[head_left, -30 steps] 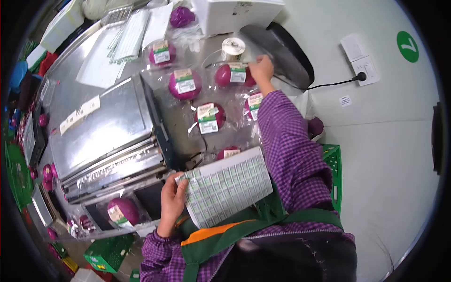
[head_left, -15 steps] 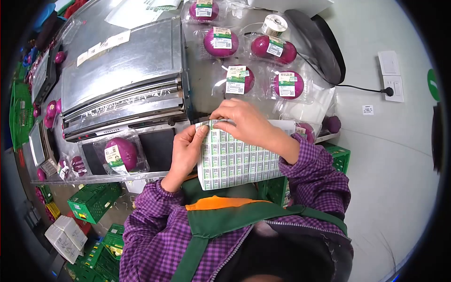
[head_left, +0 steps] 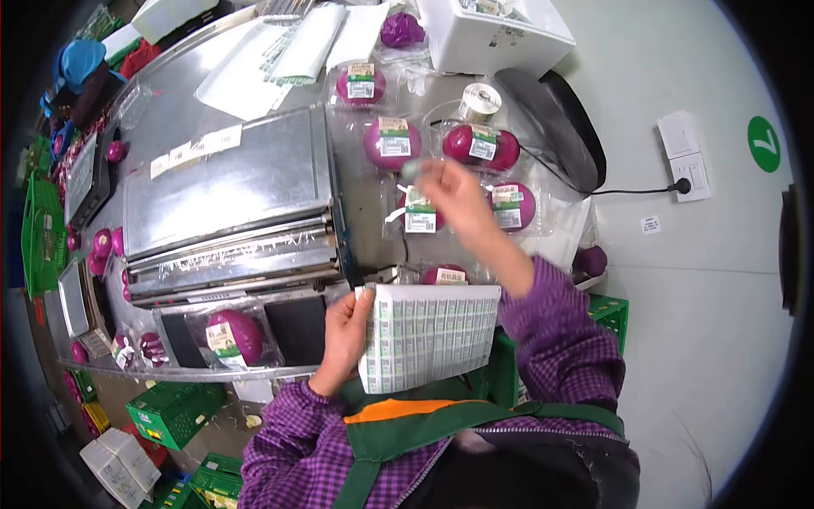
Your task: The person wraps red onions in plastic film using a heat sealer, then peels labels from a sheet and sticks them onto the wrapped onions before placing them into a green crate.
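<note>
A white sheet of small green-and-grey stickers (head_left: 431,335) is pinched at its upper left corner by my left hand (head_left: 346,331). My right hand (head_left: 454,195) is raised over the wrapped purple vegetables, with a small pale green sticker (head_left: 410,170) at its fingertips. Below that hand lies a wrapped purple vegetable with a label (head_left: 420,212). Others lie close by: one to the right (head_left: 511,206), one behind (head_left: 393,142) and a wrapped pair at the back right (head_left: 482,147). Another (head_left: 445,275) is partly hidden behind the sheet.
A metal-topped wrapping machine (head_left: 229,187) stands at the left, with a wrapped vegetable (head_left: 234,338) before it. A label roll (head_left: 481,102), a black cable (head_left: 627,192) and a white foam box (head_left: 500,38) are at the back right. Green crates (head_left: 174,413) stand below the table edge.
My right hand has left the sheet's top edge and moved up over the wrapped vegetables with a small sticker. My left hand still holds the sheet. The view has shifted, showing more of the table's far side.
</note>
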Demonstrator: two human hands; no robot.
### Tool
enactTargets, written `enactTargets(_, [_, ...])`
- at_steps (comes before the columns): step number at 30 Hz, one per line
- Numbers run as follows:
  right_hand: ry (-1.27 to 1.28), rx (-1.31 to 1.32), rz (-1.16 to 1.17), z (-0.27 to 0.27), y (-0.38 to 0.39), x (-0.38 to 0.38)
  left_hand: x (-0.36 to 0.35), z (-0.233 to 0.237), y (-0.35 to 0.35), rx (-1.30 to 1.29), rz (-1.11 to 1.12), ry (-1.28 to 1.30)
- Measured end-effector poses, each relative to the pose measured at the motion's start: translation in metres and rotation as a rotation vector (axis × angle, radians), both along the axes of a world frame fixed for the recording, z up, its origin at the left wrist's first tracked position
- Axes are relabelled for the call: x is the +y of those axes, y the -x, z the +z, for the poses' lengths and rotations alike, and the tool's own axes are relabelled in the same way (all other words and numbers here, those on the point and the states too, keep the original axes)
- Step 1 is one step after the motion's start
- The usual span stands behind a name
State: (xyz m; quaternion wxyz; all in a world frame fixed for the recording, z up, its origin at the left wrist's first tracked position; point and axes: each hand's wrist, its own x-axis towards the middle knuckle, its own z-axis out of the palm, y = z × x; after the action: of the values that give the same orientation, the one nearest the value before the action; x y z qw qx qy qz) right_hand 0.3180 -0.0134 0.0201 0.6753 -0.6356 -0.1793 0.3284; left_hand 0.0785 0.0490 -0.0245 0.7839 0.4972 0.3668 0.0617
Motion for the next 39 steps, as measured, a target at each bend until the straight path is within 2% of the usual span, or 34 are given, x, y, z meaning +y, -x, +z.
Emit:
enactTargets(1, [0.01,-0.028,-0.067,-0.027,-0.031,0.013,-0.002,0.0,0.0,0.001,0.001,0.011])
enactTargets(2, [0.116,-0.025,-0.141,-0.036,-0.055,0.028,-0.002,-0.001,0.001,-0.013,-0.017,0.014])
enactTargets(5, [0.16,-0.085,-0.313,-0.073,-0.095,0.068,-0.003,-0.004,0.002,-0.015,-0.001,-0.01])
enactTargets(7, [0.196,-0.111,-0.326,-0.109,-0.112,0.084,0.002,-0.007,0.004,0.006,-0.032,-0.023])
enactTargets(9, [0.238,-0.136,-0.338,-0.12,-0.118,0.091,0.005,-0.009,0.005,0.03,-0.032,-0.04])
enactTargets(11, [0.445,-0.288,-0.316,-0.122,-0.12,0.093,0.008,-0.01,0.004,0.043,-0.032,-0.044])
enactTargets(15, [0.506,-0.445,-0.294,-0.122,-0.125,0.083,0.01,-0.01,0.002,0.03,0.002,-0.012])
enactTargets(18, [0.344,-0.218,-0.346,-0.121,-0.134,0.077,0.012,-0.009,-0.001,0.027,0.028,-0.022])
enactTargets(21, [0.256,-0.164,-0.393,-0.105,-0.143,0.102,0.013,-0.01,-0.001,0.038,0.014,-0.096])
enactTargets(25, [0.034,0.075,-0.414,-0.106,-0.161,0.156,0.014,-0.009,-0.002,0.025,0.006,-0.111])
enactTargets(27, [0.058,0.088,-0.435,-0.11,-0.165,0.18,0.011,-0.006,-0.002,0.013,0.038,-0.058])
enactTargets(30, [0.172,0.021,-0.605,-0.107,-0.162,0.209,0.013,-0.001,-0.001,0.033,0.015,-0.042])
enactTargets(34, [0.244,-0.016,-0.612,-0.131,-0.174,0.231,0.013,-0.001,0.001,0.042,0.011,-0.029])
enactTargets(36, [0.491,-0.184,-0.585,-0.126,-0.173,0.23,0.014,-0.003,0.003,0.051,0.012,-0.045])
enactTargets(39, [0.595,-0.314,-0.673,-0.129,-0.176,0.226,0.015,-0.005,0.007,0.058,0.014,-0.092])
